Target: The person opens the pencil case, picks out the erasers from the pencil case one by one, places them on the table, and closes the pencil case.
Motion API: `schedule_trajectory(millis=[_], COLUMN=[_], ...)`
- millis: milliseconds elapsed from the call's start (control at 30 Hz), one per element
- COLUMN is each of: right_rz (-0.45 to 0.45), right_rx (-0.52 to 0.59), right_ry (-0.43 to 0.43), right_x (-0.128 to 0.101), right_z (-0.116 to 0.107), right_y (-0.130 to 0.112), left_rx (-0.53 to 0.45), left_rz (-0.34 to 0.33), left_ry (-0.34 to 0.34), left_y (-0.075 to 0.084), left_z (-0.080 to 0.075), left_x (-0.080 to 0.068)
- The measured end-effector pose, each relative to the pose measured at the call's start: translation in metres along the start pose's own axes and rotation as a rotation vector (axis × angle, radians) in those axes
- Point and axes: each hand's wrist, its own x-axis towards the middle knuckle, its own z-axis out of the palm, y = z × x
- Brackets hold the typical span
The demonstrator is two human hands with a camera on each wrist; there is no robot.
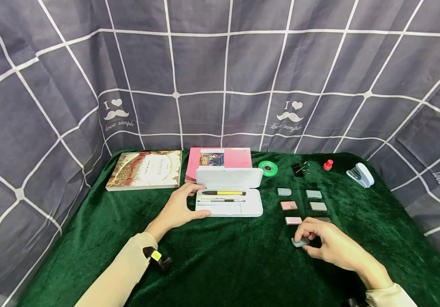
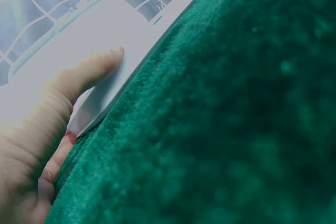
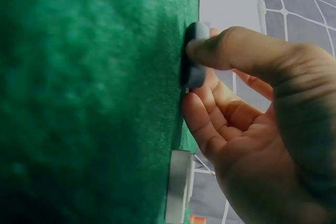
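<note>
An open white pencil case (image 1: pixel 250 209) lies on the green cloth, its lid raised at the back. In it are a yellow-and-black pen (image 1: pixel 225 193) and thin pencil-like sticks (image 1: pixel 221 200). My left hand (image 1: pixel 179 207) grips the case's left end, thumb at the front corner and fingers at the back; the left wrist view shows the thumb on its white wall (image 2: pixel 107 95). At the right, my right hand (image 1: pixel 329 243) pinches a small grey eraser (image 1: pixel 299 242) low at the cloth. In the right wrist view the thumb presses this dark grey eraser (image 3: pixel 195 77).
Beyond the right hand lie several small blocks, among them a pink one (image 1: pixel 289 206) and a grey one (image 1: pixel 313 194). Farther back are a book (image 1: pixel 144 170), a pink booklet (image 1: pixel 239 157), green tape (image 1: pixel 268 169), a binder clip (image 1: pixel 299 169), a red bottle (image 1: pixel 328 165) and a stapler (image 1: pixel 362 175).
</note>
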Motion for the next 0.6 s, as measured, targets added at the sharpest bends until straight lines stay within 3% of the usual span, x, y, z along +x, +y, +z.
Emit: schedule_trajectory(millis=[400,600], right_rz=[0.011,-0.040], right_rx=[-0.008,0.004], right_ry=[-0.067,0.044], right_x=[0.004,0.031], right_z=[-0.007,-0.023], right_y=[-0.002,-0.007], left_rx=[-0.007,-0.016], left_rz=[0.005,-0.002], left_ry=[0.002,0.007], left_y=[0.000,0.001], left_z=[0.000,-0.001], left_x=[0.000,-0.002])
